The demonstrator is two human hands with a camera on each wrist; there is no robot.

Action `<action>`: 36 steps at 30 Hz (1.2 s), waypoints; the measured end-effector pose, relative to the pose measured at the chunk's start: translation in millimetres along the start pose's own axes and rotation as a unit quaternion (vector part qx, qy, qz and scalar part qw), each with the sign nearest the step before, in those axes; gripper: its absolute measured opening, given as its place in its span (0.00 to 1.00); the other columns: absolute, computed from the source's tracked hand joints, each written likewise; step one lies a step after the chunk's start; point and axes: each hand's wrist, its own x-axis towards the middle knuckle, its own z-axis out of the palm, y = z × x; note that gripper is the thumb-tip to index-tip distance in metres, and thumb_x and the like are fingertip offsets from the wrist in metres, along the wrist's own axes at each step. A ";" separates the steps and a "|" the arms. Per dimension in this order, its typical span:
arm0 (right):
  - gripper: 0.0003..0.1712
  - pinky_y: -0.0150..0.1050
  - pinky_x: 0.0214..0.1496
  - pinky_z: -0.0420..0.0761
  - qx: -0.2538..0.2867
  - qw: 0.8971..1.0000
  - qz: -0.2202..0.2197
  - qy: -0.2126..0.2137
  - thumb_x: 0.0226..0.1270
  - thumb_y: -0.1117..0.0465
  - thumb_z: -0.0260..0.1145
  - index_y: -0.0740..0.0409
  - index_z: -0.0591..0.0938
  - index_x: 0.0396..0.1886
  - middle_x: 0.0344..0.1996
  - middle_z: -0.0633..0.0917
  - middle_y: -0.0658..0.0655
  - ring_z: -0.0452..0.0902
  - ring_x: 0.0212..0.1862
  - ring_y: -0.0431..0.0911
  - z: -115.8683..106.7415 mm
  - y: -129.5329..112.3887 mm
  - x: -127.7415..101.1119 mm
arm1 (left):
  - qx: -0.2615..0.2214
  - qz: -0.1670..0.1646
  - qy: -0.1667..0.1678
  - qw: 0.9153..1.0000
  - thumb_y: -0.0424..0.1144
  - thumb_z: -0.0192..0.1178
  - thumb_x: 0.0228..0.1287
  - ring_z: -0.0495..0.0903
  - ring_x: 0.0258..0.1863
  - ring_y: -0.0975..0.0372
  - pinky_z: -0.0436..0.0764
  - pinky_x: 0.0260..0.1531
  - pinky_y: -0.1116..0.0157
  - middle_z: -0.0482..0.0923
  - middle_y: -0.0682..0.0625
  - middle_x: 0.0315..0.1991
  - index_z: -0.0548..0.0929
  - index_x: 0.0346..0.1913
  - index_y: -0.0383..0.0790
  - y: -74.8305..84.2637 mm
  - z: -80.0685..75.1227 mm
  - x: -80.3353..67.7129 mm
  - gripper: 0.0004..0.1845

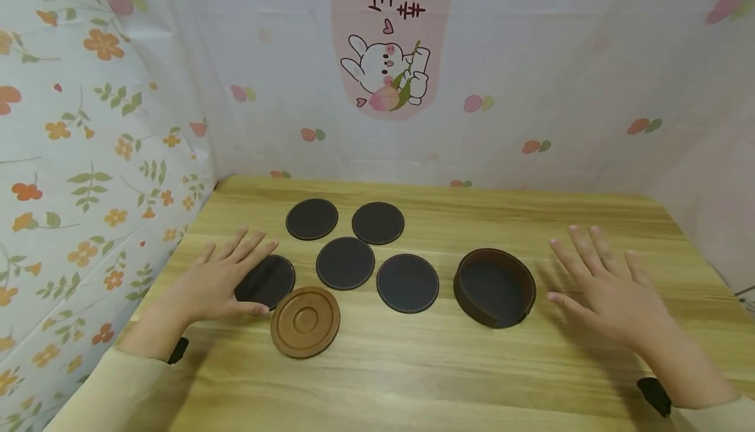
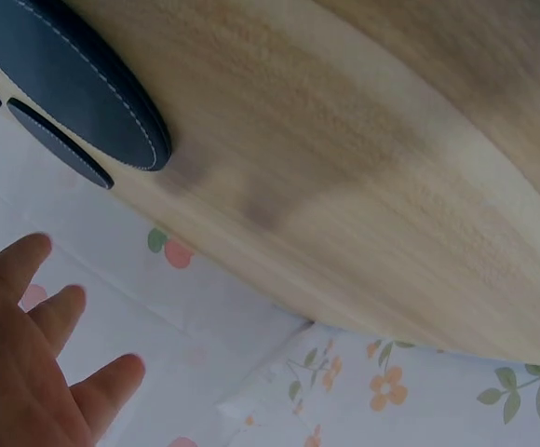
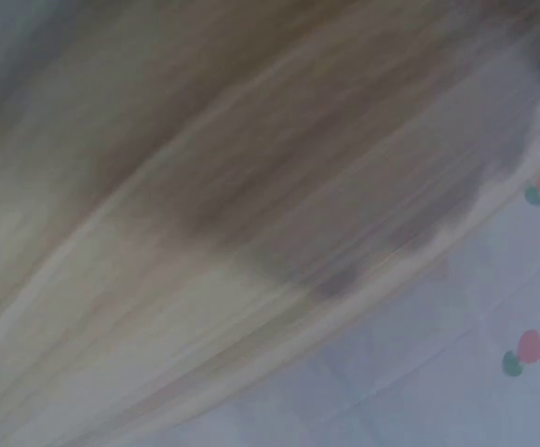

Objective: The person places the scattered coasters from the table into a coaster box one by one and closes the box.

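Five coasters [image 1: 345, 263] lie left of the holder [image 1: 494, 287]; the lid [image 1: 305, 321] sits before them, perhaps touching one.

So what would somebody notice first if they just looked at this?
Probably the five dark round coasters spread on the wooden table, one partly under the left hand. Next, the brown wooden lid at the near left and the empty round holder beside the open right hand. A cartoon rabbit decorates the back cloth.

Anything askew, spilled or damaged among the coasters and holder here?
Nothing stands out. Five dark coasters lie flat on the wooden table, the left hand over the nearest one. The brown lid and empty round holder sit undamaged; the right hand hovers open beside it.
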 end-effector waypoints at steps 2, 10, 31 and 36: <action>0.52 0.65 0.72 0.19 0.002 1.000 -0.010 0.001 0.70 0.35 0.57 0.40 0.39 0.82 0.80 0.31 0.49 0.16 0.79 0.48 -0.1 -4.4 2.0 | -0.007 -0.001 -0.011 1.000 0.77 0.63 0.44 0.51 0.77 0.42 0.58 0.62 0.27 0.54 0.44 0.79 0.57 0.78 0.54 -1.4 0.7 1.3 0.60; 0.52 0.68 0.74 0.28 0.023 0.999 -0.044 -0.008 0.70 0.35 0.58 0.41 0.41 0.82 0.81 0.37 0.52 0.25 0.81 0.50 1.7 -21.2 8.3 | -0.031 0.004 -0.047 0.998 0.70 0.72 0.41 0.57 0.75 0.39 0.63 0.57 0.28 0.61 0.42 0.76 0.60 0.77 0.52 -2.6 2.1 5.1 0.60; 0.47 0.74 0.66 0.54 0.139 0.985 -0.075 -0.073 0.71 0.38 0.59 0.43 0.49 0.82 0.79 0.58 0.56 0.37 0.82 0.52 7.2 -34.0 21.5 | -0.092 0.014 -0.081 0.992 0.59 0.77 0.42 0.71 0.65 0.40 0.77 0.52 0.40 0.69 0.39 0.70 0.64 0.75 0.45 -5.4 5.7 13.5 0.55; 0.49 0.75 0.67 0.52 0.168 0.980 -0.075 -0.080 0.70 0.39 0.60 0.43 0.47 0.82 0.79 0.58 0.58 0.41 0.81 0.57 6.4 -30.9 23.7 | -0.091 0.021 -0.069 0.993 0.54 0.77 0.43 0.73 0.62 0.40 0.78 0.50 0.45 0.71 0.37 0.67 0.66 0.74 0.42 -6.3 3.9 17.8 0.53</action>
